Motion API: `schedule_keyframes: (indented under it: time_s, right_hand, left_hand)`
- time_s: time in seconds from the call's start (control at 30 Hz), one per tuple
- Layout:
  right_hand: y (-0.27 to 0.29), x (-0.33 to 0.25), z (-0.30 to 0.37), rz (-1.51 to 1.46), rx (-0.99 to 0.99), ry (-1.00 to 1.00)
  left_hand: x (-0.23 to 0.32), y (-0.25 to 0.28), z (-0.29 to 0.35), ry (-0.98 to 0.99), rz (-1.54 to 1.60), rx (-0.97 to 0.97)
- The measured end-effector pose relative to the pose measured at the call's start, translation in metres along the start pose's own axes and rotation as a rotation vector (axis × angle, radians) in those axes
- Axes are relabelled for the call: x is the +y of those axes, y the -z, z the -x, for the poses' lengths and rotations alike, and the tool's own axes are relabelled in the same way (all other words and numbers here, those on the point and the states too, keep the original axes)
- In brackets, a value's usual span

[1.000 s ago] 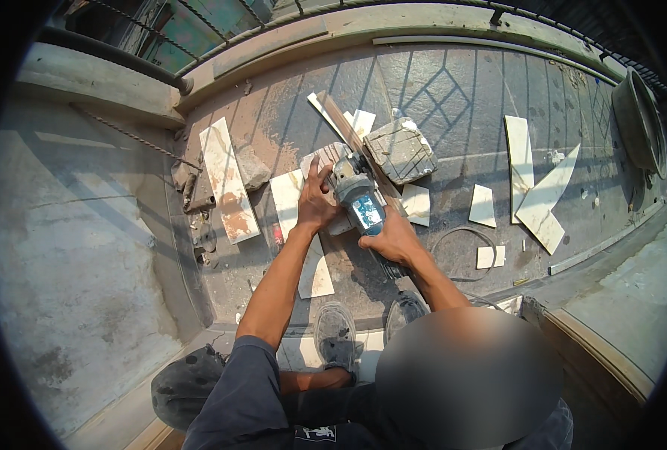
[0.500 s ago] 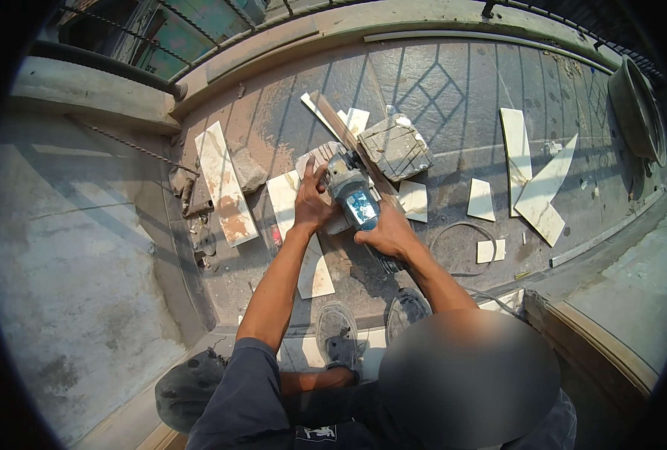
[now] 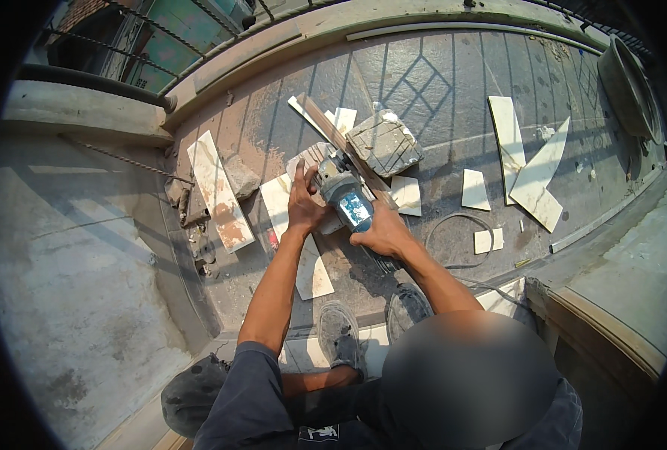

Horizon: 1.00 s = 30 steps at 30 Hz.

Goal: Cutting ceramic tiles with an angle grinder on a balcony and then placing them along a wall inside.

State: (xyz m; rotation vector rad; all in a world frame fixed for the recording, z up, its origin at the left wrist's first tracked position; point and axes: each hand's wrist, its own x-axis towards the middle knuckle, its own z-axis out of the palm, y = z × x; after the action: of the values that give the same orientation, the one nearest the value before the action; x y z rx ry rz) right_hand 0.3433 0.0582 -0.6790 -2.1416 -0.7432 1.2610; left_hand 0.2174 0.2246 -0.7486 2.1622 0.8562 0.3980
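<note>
My right hand [image 3: 382, 231] is wrapped round the body of a blue and grey angle grinder [image 3: 353, 208]. The grinder's head lies against a long brown strip [image 3: 329, 129], which runs slantwise beside a grey concrete block [image 3: 386, 144]. Left of the grinder head is my left hand [image 3: 303, 204], its fingers stretched and apart over a pale slab piece [image 3: 308, 155]. Whether that hand also touches the grinder I cannot tell. Under and beside my left wrist lie white marble-look tile pieces [image 3: 275, 201]. The grinder's disc is mostly hidden.
A long dusty tile strip [image 3: 219, 191] leans by rubble [image 3: 239, 176] on the left. Several cut tile pieces [image 3: 507, 142] lie at the right, near a looped cable [image 3: 432, 225]. A large round basin [image 3: 626, 94] stands far right. My shoes [image 3: 339, 330] are close behind the work.
The whole view has shifted slightly, so the floor things sit a little further left and higher. Both hands and the grinder keep nearly the same place at the brown strip.
</note>
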Motion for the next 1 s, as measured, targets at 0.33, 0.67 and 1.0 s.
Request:
schedule_keyframes:
  time_s: [0.33, 0.67, 1.0]
  right_hand:
    - [0.001, -0.004, -0.010, 0.041, -0.034, 0.008]
    - [0.010, -0.007, 0.004, -0.008, -0.027, 0.002]
    - [0.006, 0.003, 0.015, 0.009, -0.064, -0.015]
  left_hand:
    - [-0.004, -0.006, 0.000, 0.006, 0.020, 0.032]
    - [-0.005, -0.009, 0.000, 0.008, -0.012, 0.030]
    - [-0.002, -0.002, -0.001, -0.029, -0.050, 0.018]
